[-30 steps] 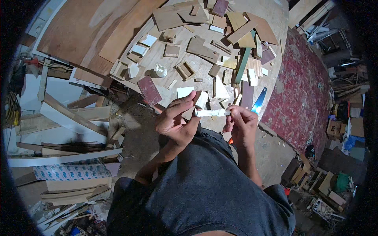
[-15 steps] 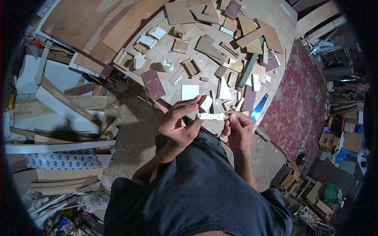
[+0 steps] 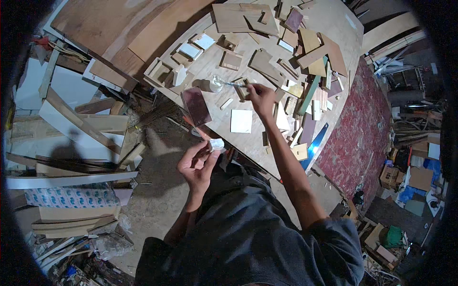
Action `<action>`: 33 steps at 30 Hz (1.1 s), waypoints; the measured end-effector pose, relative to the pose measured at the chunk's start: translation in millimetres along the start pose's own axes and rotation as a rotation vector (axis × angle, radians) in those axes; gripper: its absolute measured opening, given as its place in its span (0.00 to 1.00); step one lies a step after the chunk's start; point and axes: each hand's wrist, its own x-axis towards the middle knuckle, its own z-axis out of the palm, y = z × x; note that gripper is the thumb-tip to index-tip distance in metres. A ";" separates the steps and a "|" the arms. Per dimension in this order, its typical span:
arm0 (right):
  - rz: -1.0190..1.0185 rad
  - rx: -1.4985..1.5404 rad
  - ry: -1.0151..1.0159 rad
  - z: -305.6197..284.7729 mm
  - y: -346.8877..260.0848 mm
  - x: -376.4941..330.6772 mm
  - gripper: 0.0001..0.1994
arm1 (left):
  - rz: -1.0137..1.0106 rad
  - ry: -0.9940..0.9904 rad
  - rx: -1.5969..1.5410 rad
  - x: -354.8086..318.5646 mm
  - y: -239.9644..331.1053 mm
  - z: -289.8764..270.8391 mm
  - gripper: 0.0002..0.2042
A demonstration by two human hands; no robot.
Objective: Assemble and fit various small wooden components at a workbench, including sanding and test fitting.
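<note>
Left hand (image 3: 193,168) first: fingers (image 3: 210,162) pinched on a small block (image 3: 216,144), white on top, held by the worktop's (image 3: 220,114) near edge. Further along, the jar (image 3: 216,84) stands on the worktop, the stick's (image 3: 236,84) tip at it; contact, can't tell! Right hand (image 3: 261,100) now, fingers closed round the stick's other end.

Reckoned from the middle of the view, a green strip (image 3: 311,93) lies at two o'clock; a blue-sheened saw (image 3: 316,145) at three, with worn red flooring (image 3: 360,121) beyond it and a cardboard box (image 3: 391,177) farther out; a green bundle (image 3: 392,237) at four; crumpled clear plastic (image 3: 110,245) between seven and eight; brown plywood sheets (image 3: 98,33) between ten and eleven.
</note>
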 end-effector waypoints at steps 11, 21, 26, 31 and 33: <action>-0.514 -0.573 -0.234 89.9 60.5 100.7 0.11 | -0.122 0.157 0.012 -9.4 7.5 -36.7 0.16; -0.136 -0.438 0.070 -58.5 118.6 35.4 0.19 | -0.233 0.102 -0.030 4.8 5.3 -14.0 0.16; 0.171 -0.710 0.182 -136.4 199.5 -78.7 0.22 | -0.242 0.026 0.003 8.6 -6.4 3.5 0.16; 0.279 -0.647 0.022 -127.1 239.7 -129.2 0.43 | -0.283 -0.122 0.073 14.7 1.4 32.3 0.17; 0.258 -0.639 0.036 -116.5 255.5 -133.9 0.46 | -0.296 -0.156 0.081 16.4 4.3 44.0 0.17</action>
